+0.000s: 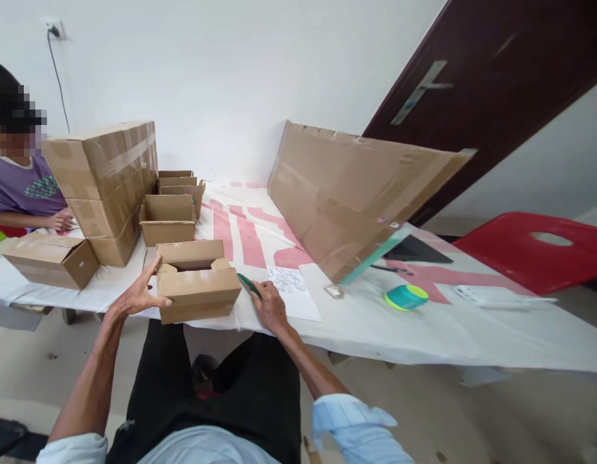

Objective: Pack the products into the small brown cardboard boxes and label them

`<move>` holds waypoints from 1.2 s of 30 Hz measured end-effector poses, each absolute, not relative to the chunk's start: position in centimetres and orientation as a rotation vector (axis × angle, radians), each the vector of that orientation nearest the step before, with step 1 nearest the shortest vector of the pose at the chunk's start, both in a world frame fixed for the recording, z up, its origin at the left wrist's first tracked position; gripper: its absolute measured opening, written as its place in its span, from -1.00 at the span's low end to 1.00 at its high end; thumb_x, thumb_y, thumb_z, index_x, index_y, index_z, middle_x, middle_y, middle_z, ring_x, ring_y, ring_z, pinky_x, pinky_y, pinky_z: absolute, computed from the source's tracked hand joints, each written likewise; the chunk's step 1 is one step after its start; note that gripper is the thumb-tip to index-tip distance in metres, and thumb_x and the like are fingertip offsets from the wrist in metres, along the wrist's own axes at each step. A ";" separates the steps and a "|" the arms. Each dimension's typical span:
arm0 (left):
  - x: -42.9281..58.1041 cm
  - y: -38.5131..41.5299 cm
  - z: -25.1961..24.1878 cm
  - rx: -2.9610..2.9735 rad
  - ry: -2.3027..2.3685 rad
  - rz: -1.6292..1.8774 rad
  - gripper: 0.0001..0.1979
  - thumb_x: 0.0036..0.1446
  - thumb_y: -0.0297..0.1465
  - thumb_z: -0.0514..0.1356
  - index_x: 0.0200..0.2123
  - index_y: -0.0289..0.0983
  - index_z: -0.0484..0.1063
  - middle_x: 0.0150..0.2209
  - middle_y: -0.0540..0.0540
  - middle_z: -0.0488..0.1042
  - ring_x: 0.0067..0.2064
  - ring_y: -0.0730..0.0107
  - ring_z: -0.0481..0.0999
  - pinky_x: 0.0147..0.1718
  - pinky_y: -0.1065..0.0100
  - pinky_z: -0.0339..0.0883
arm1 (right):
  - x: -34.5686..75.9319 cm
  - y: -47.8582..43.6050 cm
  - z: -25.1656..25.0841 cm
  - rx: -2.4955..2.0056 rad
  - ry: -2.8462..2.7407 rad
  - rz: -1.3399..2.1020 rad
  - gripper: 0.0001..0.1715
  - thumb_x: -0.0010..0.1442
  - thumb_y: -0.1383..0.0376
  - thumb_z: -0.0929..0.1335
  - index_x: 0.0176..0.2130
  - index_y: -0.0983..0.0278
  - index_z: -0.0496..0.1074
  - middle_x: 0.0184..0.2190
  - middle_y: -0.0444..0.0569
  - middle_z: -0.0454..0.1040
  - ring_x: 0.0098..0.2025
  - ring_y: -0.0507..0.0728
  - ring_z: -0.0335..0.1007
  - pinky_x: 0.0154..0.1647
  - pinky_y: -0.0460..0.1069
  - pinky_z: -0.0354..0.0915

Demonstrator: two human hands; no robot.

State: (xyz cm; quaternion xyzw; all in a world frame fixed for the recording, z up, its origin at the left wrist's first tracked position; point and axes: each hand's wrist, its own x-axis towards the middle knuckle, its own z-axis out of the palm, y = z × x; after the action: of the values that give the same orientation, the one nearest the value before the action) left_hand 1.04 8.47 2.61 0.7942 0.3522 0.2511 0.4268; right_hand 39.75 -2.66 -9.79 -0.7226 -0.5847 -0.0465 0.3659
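Left hand: the left hand (140,295) is spread at the left end of the near box (199,293), thumb on its front, fingers up by the rim.
Right hand: the right hand (270,308) is closed around a green tool (248,283), whose tip is just beside the box's right end.
Near box: at the table's front edge, between the hands, top open, flaps raised; its inside is too dark and hidden to tell the contents.
Paper: a printed sheet (298,296) lies right of the box, partly behind the right hand.
Turquoise roll: the roll (407,297) sits well to the right on the cloth (356,328).
Loose box: the left box (49,258) has its top flaps down, contents hidden.
Open boxes: just behind the near box stands another open box (167,233), bare inner wall showing; more open boxes (180,183) line up behind it, insides mostly hidden.
Stack: taped, closed boxes (117,161) rise three high.
Big cardboard: a large cardboard piece (360,187) leans at a tilt, right of centre.
Co-worker: a person (18,180) sits beyond the stack.
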 end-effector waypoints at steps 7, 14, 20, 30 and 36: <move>0.9 8.6 2.7 2.006 0.868 0.624 0.40 -0.07 -0.05 0.56 0.64 -0.09 -0.21 0.62 -0.38 -0.06 0.53 -0.40 0.14 0.33 -0.26 0.33 | 37.7 0.3 -0.3 -1.400 -1.841 0.002 -0.63 0.48 0.17 0.31 0.12 0.18 0.62 0.07 0.13 0.61 0.15 0.33 0.46 0.26 0.26 0.37; 0.8 8.4 2.5 2.032 0.886 0.632 0.40 -0.06 -0.07 0.57 0.64 -0.07 -0.23 0.61 -0.38 -0.05 0.54 -0.38 0.14 0.31 -0.22 0.38 | 33.9 -1.5 4.9 -1.280 -2.182 -0.166 -0.88 0.42 0.26 0.44 -0.09 0.21 0.61 -0.09 0.11 0.63 -0.01 0.26 0.51 0.06 0.16 0.41; -0.4 8.8 2.7 1.967 0.770 0.577 0.26 0.00 -0.08 0.50 0.63 -0.05 -0.09 0.59 -0.32 0.08 0.55 -0.34 0.16 0.31 -0.19 0.39 | 33.0 -7.1 0.2 -1.136 -2.223 -0.520 -0.83 0.43 0.34 0.38 -0.16 0.16 0.62 -0.09 0.11 0.63 -0.02 0.28 0.50 0.00 0.19 0.42; 0.9 7.7 2.6 2.118 0.872 0.590 0.52 -0.18 0.14 0.58 0.64 -0.18 -0.20 0.63 -0.40 -0.12 0.60 -0.39 -0.01 0.49 -0.23 0.11 | 32.5 -4.1 2.4 -1.062 -2.366 -0.318 -0.74 0.46 0.33 0.34 0.00 0.22 0.64 0.04 0.10 0.68 0.29 0.34 0.47 0.30 0.29 0.37; 0.7 7.7 2.7 2.129 0.868 0.617 0.48 -0.14 0.15 0.56 0.64 -0.18 -0.17 0.59 -0.41 -0.02 0.58 -0.40 0.05 0.51 -0.27 0.04 | 33.5 -1.9 5.7 -1.336 -2.489 -0.438 -0.77 0.47 0.29 0.36 -0.05 0.23 0.66 -0.08 0.15 0.69 0.32 0.39 0.42 0.42 0.37 0.23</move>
State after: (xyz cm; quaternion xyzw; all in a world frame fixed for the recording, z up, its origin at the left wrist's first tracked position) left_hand 0.68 7.69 2.71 0.8305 0.3384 0.2407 0.3713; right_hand 33.51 -1.92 5.75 -0.4628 -0.8620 -0.1516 0.1409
